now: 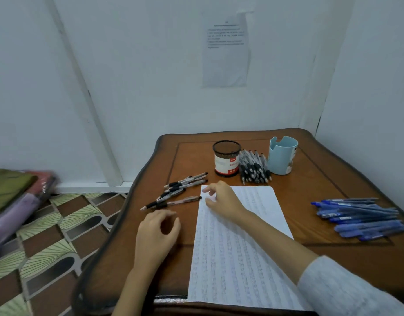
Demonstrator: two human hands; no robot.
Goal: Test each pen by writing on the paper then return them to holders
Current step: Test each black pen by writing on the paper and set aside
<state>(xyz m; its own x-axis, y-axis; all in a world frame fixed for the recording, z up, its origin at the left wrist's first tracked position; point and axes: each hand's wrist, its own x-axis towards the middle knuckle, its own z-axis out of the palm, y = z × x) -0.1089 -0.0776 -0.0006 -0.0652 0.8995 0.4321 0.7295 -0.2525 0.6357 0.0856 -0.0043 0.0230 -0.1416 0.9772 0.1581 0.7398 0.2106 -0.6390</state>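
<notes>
Right hand [221,199]: poised over the top-left corner of the paper, fingers loosely bent and apart, gripping nothing; whether it touches the sheet cannot be told.
Left hand [157,229]: rests on the table at 9 o'clock of the paper, fingers loosely curled, thumb and forefinger apart with nothing between them.
Paper [237,258]: white sheet covered in rows of faint blue writing, running from the table's near edge toward 12 o'clock, partly under the right forearm.
Single pen [173,202]: clear barrel, black grip, lying alone at 12 o'clock of the left hand, its far end just beside the paper's left edge.
Clear pens [185,184]: small cluster at 10 o'clock of the right hand, apart from its fingertips.
Black-and-white pens [254,168]: heap lying between the 2 holders.
Mesh holder [226,159]: black wire cup with a red-and-white label, upright at 12 o'clock of the right hand.
Blue holder [283,156]: pale blue cup, upright at 1 o'clock of the right hand.
Blue pens [360,217]: pile at 3 o'clock, well apart from the paper.
Table [333,179]: brown wood, set in a white-walled corner.
Notice [226,49]: printed sheet on the wall at 12 o'clock.
Folded fabrics [13,197]: stacked on the patterned floor at 9 o'clock.
</notes>
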